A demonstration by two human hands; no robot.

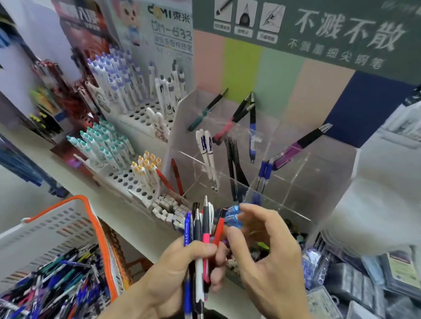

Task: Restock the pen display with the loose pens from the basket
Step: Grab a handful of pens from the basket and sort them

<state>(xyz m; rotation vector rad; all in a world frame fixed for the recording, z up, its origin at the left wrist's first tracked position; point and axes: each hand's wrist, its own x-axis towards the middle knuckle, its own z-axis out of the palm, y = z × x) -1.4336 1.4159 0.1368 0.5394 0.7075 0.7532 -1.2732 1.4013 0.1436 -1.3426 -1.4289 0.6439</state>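
Clear acrylic is forming the pen display [304,166] at centre frame, a few pens leaning in its compartments. Just below it, my left hand [177,277] is gripping a bunch of pens [202,236] upright, while my right hand [267,259] is pinching two blue pens [232,215] with curled fingers. The white basket [21,240] of loose pens is sitting at lower left.

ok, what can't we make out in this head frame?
- Head view, right hand: what its fingertips pinch beside the blue-capped pens; fingers and blur hide it.
- Bundle of mixed pens in the left hand: exact count, since they overlap.
- White orange-rimmed plastic basket: cut off by the left and bottom edges.
- Small print on the green display sign: blurred.
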